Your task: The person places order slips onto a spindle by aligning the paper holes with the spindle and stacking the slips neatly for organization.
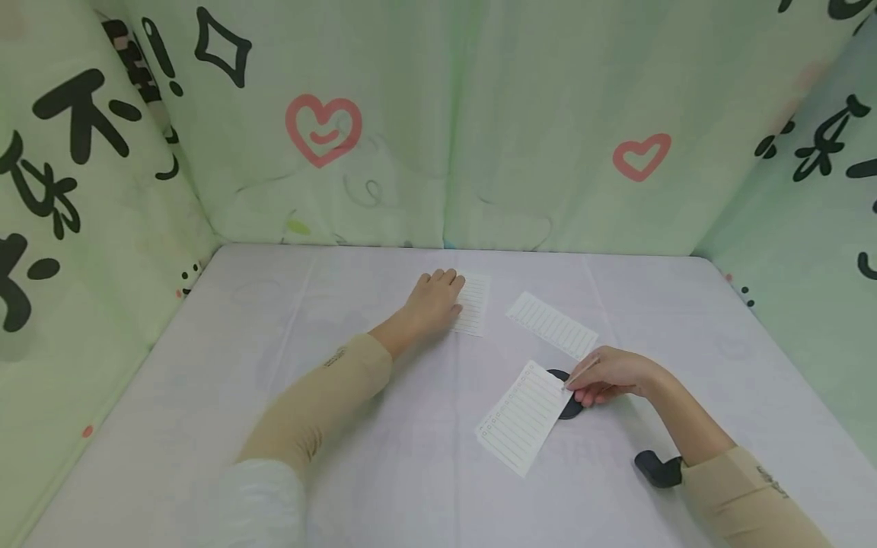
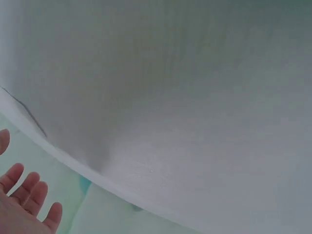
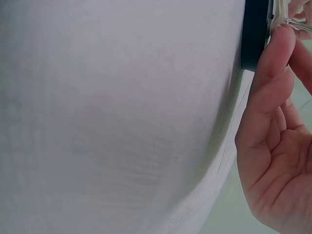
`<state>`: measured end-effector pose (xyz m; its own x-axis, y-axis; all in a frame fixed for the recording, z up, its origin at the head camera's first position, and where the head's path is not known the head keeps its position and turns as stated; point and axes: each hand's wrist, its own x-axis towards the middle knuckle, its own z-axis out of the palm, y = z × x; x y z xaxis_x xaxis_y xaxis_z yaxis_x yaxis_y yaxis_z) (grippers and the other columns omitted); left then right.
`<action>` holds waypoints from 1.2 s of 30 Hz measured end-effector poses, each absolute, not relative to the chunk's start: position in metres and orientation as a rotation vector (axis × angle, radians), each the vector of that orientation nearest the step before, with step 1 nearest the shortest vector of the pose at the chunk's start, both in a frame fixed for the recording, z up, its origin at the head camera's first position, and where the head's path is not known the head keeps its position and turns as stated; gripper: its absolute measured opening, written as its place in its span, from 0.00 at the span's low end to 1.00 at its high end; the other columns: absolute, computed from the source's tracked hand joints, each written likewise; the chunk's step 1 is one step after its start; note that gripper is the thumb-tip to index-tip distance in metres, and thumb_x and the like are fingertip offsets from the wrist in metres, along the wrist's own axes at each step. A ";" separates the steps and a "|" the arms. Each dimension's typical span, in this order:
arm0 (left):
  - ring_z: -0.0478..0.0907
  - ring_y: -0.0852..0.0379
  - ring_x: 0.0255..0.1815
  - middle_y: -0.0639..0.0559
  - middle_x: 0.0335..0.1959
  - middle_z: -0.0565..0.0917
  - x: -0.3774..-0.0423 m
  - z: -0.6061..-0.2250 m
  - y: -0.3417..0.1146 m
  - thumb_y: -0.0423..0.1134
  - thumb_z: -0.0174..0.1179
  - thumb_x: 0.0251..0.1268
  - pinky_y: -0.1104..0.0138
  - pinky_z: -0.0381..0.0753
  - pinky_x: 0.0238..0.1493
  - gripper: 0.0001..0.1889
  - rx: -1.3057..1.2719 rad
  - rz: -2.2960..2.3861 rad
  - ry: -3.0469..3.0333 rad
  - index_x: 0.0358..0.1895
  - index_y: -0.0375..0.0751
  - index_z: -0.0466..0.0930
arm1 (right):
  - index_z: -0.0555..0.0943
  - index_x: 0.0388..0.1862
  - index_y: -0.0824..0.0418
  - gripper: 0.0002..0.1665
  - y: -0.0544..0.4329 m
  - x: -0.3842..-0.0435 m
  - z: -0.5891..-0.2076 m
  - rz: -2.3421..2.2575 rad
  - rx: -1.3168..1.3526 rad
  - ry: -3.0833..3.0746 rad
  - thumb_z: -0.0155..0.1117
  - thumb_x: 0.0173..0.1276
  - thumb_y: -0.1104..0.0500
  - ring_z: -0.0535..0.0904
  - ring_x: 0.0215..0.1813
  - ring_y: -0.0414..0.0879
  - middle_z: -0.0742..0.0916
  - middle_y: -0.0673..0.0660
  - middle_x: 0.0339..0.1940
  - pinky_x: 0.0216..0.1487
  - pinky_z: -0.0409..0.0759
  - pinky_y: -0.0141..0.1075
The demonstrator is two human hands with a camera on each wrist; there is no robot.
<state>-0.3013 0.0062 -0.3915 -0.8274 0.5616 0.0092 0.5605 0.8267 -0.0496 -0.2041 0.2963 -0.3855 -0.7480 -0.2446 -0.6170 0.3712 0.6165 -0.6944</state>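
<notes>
In the head view, my left hand (image 1: 435, 304) reaches to the left edge of a lined paper slip (image 1: 474, 304) at the back of the table. Its fingers look loosely bent in the left wrist view (image 2: 27, 200), and nothing shows in them there. My right hand (image 1: 613, 373) pinches a slim, pale stick-like thing (image 1: 585, 371) over the corner of a second lined slip (image 1: 524, 418). That corner lies over a dark round object (image 1: 570, 409), which it partly hides. In the right wrist view, thumb and fingers meet beside the dark object's rim (image 3: 256, 36); a thin silvery part (image 3: 300, 25) shows there.
A third lined slip (image 1: 553, 326) lies behind my right hand. A white cloth (image 1: 384, 472) covers the table, and pale green printed curtains (image 1: 534, 137) enclose its back and sides. A black device (image 1: 659, 469) sits at my right sleeve.
</notes>
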 end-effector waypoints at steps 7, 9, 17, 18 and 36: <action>0.53 0.52 0.68 0.52 0.69 0.57 -0.327 -0.398 0.011 0.52 0.42 0.70 0.54 0.51 0.68 0.29 -0.830 0.264 -3.048 0.70 0.49 0.49 | 0.83 0.31 0.67 0.10 0.296 -0.205 -0.387 -1.119 0.099 2.142 0.66 0.55 0.60 0.79 0.21 0.39 0.83 0.52 0.17 0.23 0.75 0.27; 0.51 0.52 0.70 0.52 0.70 0.55 -0.331 -0.399 0.014 0.54 0.40 0.71 0.53 0.48 0.69 0.29 -0.804 0.272 -3.085 0.71 0.51 0.47 | 0.83 0.31 0.67 0.10 0.296 -0.205 -0.387 -1.119 0.098 2.141 0.67 0.55 0.60 0.79 0.21 0.39 0.83 0.52 0.17 0.23 0.75 0.27; 0.50 0.51 0.70 0.52 0.71 0.54 -0.340 -0.396 0.023 0.58 0.36 0.70 0.53 0.47 0.69 0.32 -0.657 0.269 -3.169 0.72 0.48 0.47 | 0.83 0.31 0.66 0.10 0.296 -0.205 -0.388 -1.112 0.097 2.145 0.67 0.55 0.59 0.79 0.21 0.39 0.83 0.52 0.17 0.23 0.75 0.27; 0.51 0.51 0.70 0.52 0.71 0.55 -0.340 -0.396 0.024 0.59 0.36 0.70 0.53 0.47 0.69 0.32 -0.645 0.271 -3.175 0.71 0.48 0.47 | 0.83 0.31 0.66 0.10 0.296 -0.205 -0.387 -1.111 0.099 2.145 0.66 0.55 0.59 0.79 0.21 0.39 0.83 0.52 0.17 0.24 0.75 0.27; 0.56 0.54 0.66 0.54 0.67 0.57 -0.344 -0.410 0.036 0.65 0.32 0.66 0.56 0.66 0.59 0.36 -0.466 0.174 -3.276 0.71 0.46 0.49 | 0.83 0.30 0.66 0.08 0.295 -0.205 -0.386 -1.117 0.107 2.134 0.66 0.56 0.60 0.79 0.21 0.39 0.83 0.51 0.17 0.24 0.76 0.27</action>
<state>-0.3441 0.0357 -0.4099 -0.9459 0.2673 -0.1841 0.2853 0.9552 -0.0792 -0.2050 0.2949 -0.3858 -0.7414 -0.2404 -0.6265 0.3776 0.6224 -0.6856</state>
